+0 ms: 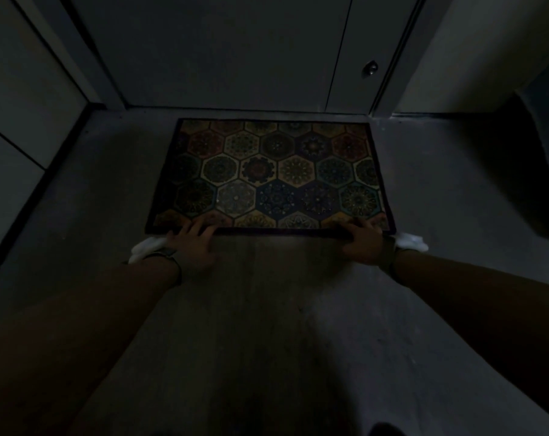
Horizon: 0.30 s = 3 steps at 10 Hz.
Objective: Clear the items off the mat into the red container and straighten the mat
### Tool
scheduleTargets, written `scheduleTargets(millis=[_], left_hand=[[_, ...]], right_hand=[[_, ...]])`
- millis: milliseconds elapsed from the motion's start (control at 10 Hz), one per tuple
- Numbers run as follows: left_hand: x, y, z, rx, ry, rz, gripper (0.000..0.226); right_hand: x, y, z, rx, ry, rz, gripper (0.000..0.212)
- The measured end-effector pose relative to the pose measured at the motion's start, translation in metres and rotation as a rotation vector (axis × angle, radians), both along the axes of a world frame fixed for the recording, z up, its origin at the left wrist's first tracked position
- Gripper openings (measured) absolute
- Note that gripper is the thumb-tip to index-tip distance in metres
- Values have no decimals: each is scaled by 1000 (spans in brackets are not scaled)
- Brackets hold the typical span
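Note:
A rectangular mat [273, 174] with coloured hexagon mandala patterns lies flat on the grey floor in front of a closed door. Nothing lies on its surface. My left hand [193, 243] rests on the mat's near edge at the left, fingers spread over the border. My right hand [363, 242] presses on the near edge at the right, fingers curled around the dark border. No red container is in view. The scene is very dim.
A closed door [223, 48] with a round knob [370, 69] stands just beyond the mat. Walls close in on the left [21, 99] and right [474, 58]. White sock-like shapes [145, 247] [410, 240] show beside each wrist. Grey floor [267, 325] stretches toward me.

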<state>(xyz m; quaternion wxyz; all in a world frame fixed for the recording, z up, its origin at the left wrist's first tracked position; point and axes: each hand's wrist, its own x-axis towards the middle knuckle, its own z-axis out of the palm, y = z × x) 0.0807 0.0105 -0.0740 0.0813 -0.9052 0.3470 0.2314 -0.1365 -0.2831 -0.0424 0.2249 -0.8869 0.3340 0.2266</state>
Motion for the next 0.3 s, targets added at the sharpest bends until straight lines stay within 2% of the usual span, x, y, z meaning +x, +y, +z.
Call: scheduleTargets(millis=[200,300], left_hand=[[18,-3,-7,-5,68,20,74],[19,-12,7,-63,75,59,71]], right_hand=[[-1,1,0,25,-35,-12,75],[12,-3,16,44,-91,28,63]])
